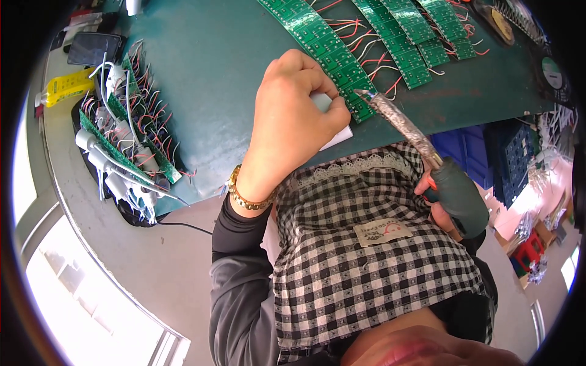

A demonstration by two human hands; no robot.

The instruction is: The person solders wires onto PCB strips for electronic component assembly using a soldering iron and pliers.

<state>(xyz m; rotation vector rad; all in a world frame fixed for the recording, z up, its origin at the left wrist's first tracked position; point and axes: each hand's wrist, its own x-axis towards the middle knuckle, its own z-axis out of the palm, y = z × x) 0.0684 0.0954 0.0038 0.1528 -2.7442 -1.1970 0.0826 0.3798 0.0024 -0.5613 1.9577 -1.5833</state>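
We're looking at a dark green table mat (207,85) filling most of the upper view. We're seeing the person wearing a black-and-white checked apron (366,280), its lace trim lying just by the mat's near edge. Strips of green circuit boards (323,46) are lying upper centre to upper right, the nearest one running down to the left hand. A tangled board bundle (113,137) with pale cables is sitting at the mat's left side. Blue bins (467,149) are standing past the near edge, on the right.

We're marking the soldering iron (461,198) as slanting up-left from the right side, its tip over the near end of the nearest strip; from this angle we aren't managing to tell if it's touching. The left hand (290,100) is gripping a pale object (337,138) beside that strip, mostly covering it. The right hand (444,218) is wrapping its fingers round the iron's dark handle.

Smaller stuff: a yellow bottle (68,87) is lying near a dark-screened device (94,48), far left. Red and white wires (372,60) are sticking out between strips. A gold-coloured bracelet (243,196) is circling the left wrist.
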